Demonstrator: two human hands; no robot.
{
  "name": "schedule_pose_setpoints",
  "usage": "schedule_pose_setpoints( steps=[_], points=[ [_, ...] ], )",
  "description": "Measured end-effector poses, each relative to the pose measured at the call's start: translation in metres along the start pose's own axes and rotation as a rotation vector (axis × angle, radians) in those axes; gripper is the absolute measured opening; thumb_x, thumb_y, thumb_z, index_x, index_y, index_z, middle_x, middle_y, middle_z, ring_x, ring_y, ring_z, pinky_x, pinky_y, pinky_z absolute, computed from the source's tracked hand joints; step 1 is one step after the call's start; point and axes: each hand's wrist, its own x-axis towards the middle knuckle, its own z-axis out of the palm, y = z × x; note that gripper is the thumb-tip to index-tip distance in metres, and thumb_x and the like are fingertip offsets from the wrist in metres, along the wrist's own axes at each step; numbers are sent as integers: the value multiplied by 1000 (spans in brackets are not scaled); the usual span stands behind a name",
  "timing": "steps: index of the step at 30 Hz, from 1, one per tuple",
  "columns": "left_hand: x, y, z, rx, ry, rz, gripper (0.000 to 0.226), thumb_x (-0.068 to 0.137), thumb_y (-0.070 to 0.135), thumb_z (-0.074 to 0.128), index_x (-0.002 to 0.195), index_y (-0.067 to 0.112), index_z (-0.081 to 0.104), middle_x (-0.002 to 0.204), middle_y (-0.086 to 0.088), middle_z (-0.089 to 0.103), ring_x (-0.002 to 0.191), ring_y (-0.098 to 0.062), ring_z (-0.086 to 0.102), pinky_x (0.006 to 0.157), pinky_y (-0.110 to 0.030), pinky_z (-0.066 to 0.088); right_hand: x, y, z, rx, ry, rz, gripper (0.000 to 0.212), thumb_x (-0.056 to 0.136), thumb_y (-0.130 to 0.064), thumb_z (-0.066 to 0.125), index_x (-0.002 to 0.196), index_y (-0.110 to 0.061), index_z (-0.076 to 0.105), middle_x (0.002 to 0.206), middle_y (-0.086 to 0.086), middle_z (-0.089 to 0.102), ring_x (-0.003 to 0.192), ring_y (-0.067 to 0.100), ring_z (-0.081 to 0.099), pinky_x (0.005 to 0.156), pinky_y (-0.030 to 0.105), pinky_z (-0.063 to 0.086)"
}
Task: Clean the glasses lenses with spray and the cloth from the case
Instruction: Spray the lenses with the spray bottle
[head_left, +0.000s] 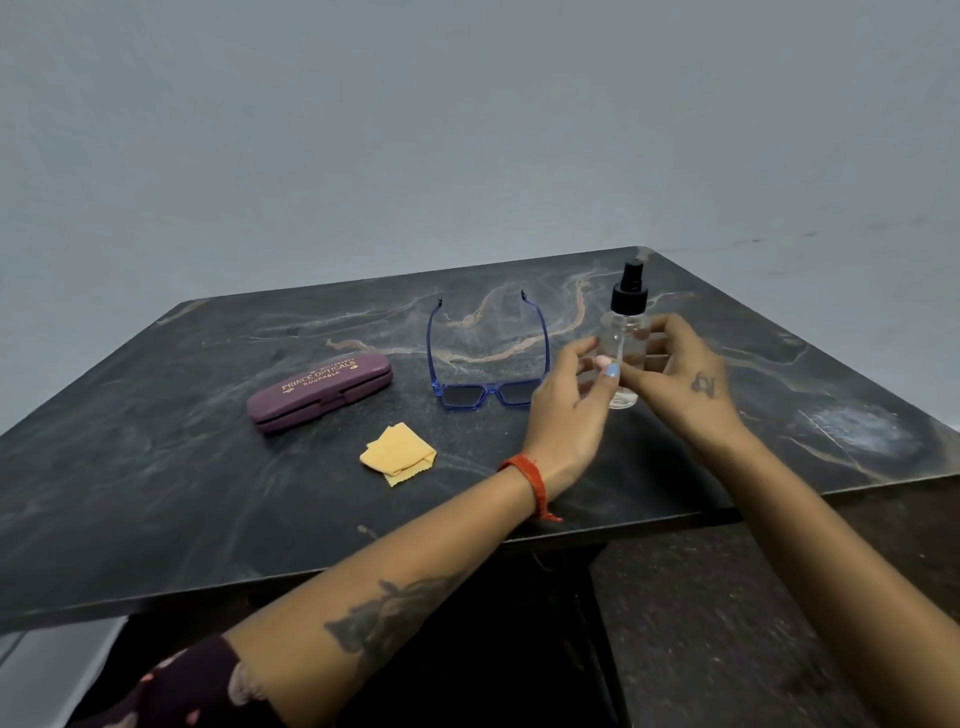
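A clear spray bottle (629, 299) with a black pump top stands upright on the dark marble table (208, 493) at the right. My right hand (680, 379) grips its body from the right, fingers curled round it. My left hand (566, 410) is beside the bottle on its left with fingers loosely bent, and its thumb touches the lower part of the bottle. Blue-framed glasses (488, 389) lie just left of the hands, arms unfolded and pointing away from me. A folded yellow cloth (399, 453) lies in front of them. The purple case (319, 392) lies closed further left.
The table's near edge runs under my forearms, and its right edge falls away past the bottle. A pale scuffed patch (862, 426) marks the table's right corner. A plain grey wall stands behind the table.
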Motion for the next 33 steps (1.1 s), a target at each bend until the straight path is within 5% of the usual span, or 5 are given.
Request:
schedule_pose_setpoints(
  steps=[9, 18, 24, 28, 33],
  points=[
    [-6, -9, -35, 22, -102, -26, 41, 87, 11, 61, 126, 14, 50, 126, -9, 59, 106, -21, 63, 95, -35, 50, -14, -3, 18, -38, 33, -5, 45, 73, -33, 78, 107, -18, 54, 102, 0, 64, 95, 17, 60, 84, 35, 51],
    [-6, -19, -80, 218, -39, 204, 23, 83, 9, 66, 105, 13, 66, 104, 1, 66, 93, -9, 64, 80, -17, 52, -20, 1, 24, 8, 65, 1, 43, 74, -32, 77, 108, -22, 54, 103, -3, 61, 95, 15, 59, 79, 25, 46],
    [3, -31, -131, 474, 237, 530, 14, 77, 13, 69, 89, 9, 63, 90, -1, 59, 74, -9, 58, 66, -16, 50, -21, 0, 26, 12, 49, -11, 41, 76, -31, 76, 108, -24, 53, 102, -6, 60, 93, 12, 58, 77, 21, 44],
    [18, -39, -153, 519, 332, 399, 43, 75, 15, 75, 108, 10, 49, 107, 3, 42, 88, -10, 50, 70, -11, 47, -22, 0, 26, 10, 46, -8, 40, 77, -32, 75, 109, -26, 52, 102, -7, 59, 92, 9, 57, 75, 17, 42],
    [38, -45, -162, 358, -30, 67, 60, 74, 17, 76, 123, 19, 42, 116, 2, 48, 100, -11, 53, 79, -21, 52, -22, 0, 26, -5, 56, -9, 39, 77, -33, 75, 109, -26, 53, 95, -15, 59, 90, 2, 57, 71, 12, 42]
  ],
)
